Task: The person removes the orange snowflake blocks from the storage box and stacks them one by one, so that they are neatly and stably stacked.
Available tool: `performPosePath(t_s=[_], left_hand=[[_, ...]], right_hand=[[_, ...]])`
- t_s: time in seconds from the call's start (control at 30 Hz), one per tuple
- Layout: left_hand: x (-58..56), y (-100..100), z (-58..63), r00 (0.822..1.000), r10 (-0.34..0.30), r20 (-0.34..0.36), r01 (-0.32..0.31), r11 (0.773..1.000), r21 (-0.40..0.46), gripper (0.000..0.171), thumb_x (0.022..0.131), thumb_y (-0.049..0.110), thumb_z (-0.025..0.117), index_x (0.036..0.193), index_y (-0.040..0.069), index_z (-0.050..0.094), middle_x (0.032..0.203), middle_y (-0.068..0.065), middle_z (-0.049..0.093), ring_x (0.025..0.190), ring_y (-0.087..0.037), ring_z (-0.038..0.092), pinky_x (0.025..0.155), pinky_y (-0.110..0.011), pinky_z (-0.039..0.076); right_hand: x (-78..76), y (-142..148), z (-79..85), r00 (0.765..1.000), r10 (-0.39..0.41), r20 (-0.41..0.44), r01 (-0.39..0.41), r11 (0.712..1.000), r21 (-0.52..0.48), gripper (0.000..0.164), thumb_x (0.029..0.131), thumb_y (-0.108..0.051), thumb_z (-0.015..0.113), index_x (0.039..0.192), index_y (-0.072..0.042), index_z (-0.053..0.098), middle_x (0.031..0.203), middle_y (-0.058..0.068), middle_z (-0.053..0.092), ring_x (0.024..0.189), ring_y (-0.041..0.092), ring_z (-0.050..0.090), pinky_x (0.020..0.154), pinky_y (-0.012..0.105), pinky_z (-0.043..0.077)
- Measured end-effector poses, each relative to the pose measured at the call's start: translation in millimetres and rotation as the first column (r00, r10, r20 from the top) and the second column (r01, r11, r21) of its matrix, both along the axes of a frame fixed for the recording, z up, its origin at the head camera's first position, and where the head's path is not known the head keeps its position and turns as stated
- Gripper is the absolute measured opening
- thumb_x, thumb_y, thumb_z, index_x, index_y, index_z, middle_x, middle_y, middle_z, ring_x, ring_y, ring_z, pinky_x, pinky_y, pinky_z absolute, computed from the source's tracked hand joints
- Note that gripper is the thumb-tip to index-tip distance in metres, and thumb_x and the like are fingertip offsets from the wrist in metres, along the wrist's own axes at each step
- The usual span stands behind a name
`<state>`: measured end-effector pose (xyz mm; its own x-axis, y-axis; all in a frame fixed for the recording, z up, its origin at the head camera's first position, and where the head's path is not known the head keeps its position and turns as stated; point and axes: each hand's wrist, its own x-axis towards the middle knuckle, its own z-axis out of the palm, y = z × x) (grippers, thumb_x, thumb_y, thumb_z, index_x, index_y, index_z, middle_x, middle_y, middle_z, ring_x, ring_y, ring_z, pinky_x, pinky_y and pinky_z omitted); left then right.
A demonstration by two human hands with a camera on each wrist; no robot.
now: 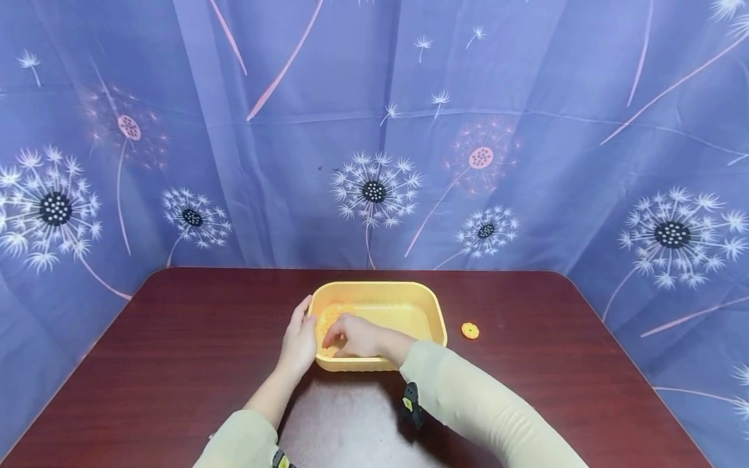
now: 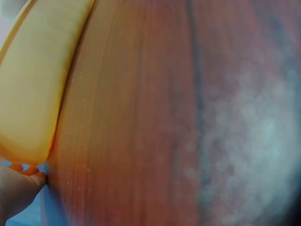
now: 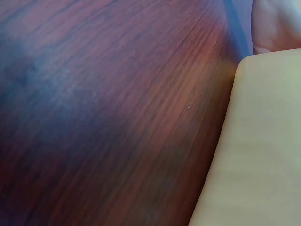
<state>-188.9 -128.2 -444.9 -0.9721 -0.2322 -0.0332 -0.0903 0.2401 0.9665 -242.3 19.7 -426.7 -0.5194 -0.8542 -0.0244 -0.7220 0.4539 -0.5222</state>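
Observation:
A yellow rectangular box (image 1: 414, 363) stands at the middle of the table. My left hand (image 1: 299, 344) rests against the outside of its left wall, thumb near the rim; in the left wrist view its fingers (image 2: 30, 172) touch the box's end (image 2: 33, 84). Inside the box, at the left end, lie small orange pieces (image 1: 333, 315). My right hand (image 1: 361, 337) reaches over the near rim among them with fingers bent down; whether it pinches one is hidden. In the right wrist view, the box wall (image 3: 268, 141) covers most of this hand (image 3: 275, 23).
One orange flower-shaped piece with a hole in its middle (image 1: 470, 331) lies on the dark red-brown table (image 1: 175, 364), to the right of the box. A blue curtain with dandelion prints (image 1: 281, 182) hangs behind the table and along its sides.

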Motion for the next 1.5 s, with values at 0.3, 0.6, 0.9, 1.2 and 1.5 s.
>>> performPosePath(t_s=[0.3, 0.6, 0.9, 1.2, 1.5], left_hand=[[0.3, 1, 1.5, 1.0, -0.01, -0.007, 0.01, 1.0, 0.013, 0.048, 0.1, 0.014, 0.033, 0.148, 0.011, 0.03, 0.147, -0.019, 0.039, 0.132, -0.033, 0.041, 0.107, -0.048, 0.038], [-0.2, 1, 2.0, 0.999, -0.029, 0.029, 0.028, 0.998, 0.063, 0.048, 0.101, 0.016, 0.033, 0.149, 0.014, 0.028, 0.15, -0.016, 0.035, 0.136, -0.03, 0.036, 0.11, -0.047, 0.035], [-1.1, 0, 1.5, 0.999, -0.024, 0.022, 0.023, 0.998, 0.061, 0.048, 0.101, 0.017, 0.033, 0.149, 0.015, 0.029, 0.152, -0.014, 0.033, 0.138, -0.031, 0.033, 0.113, -0.048, 0.029], [0.2, -1, 3.0, 0.999, -0.031, 0.027, 0.029, 0.997, 0.068, 0.048, 0.102, 0.018, 0.032, 0.149, 0.014, 0.027, 0.153, -0.014, 0.03, 0.139, -0.031, 0.03, 0.114, -0.047, 0.027], [0.0, -1, 2.5, 0.999, -0.036, 0.038, 0.033, 0.997, 0.067, 0.048, 0.102, 0.019, 0.03, 0.15, 0.018, 0.026, 0.154, -0.012, 0.029, 0.14, -0.029, 0.029, 0.114, -0.047, 0.026]], right_hand=[[-0.5, 1, -1.4, 0.977, -0.152, 0.15, 0.158, 0.987, -0.028, 0.015, 0.076, -0.003, 0.074, 0.087, -0.006, 0.064, 0.078, -0.001, 0.062, 0.073, 0.004, 0.052, 0.071, 0.014, 0.045], [-4.2, 11, 3.8, 0.889, -0.243, 0.388, 0.311, 0.942, -0.122, 0.009, 0.078, 0.0, 0.068, 0.085, -0.002, 0.062, 0.069, 0.002, 0.064, 0.058, 0.006, 0.053, 0.053, 0.017, 0.043], [-8.1, 19, 17.0, 0.703, -0.236, 0.671, 0.474, 0.859, -0.195, 0.019, 0.083, 0.001, 0.061, 0.099, 0.008, 0.057, 0.077, 0.007, 0.063, 0.068, 0.018, 0.068, 0.063, 0.036, 0.059], [-11.3, 31, 26.4, 0.609, -0.208, 0.765, 0.587, 0.767, -0.258, 0.022, 0.084, 0.003, 0.06, 0.105, 0.01, 0.054, 0.076, 0.005, 0.063, 0.066, 0.016, 0.066, 0.067, 0.036, 0.059], [-11.8, 42, 30.0, 0.611, -0.208, 0.764, 0.615, 0.732, -0.293, 0.022, 0.085, 0.005, 0.058, 0.105, 0.011, 0.053, 0.076, 0.004, 0.063, 0.067, 0.014, 0.067, 0.071, 0.041, 0.059]])
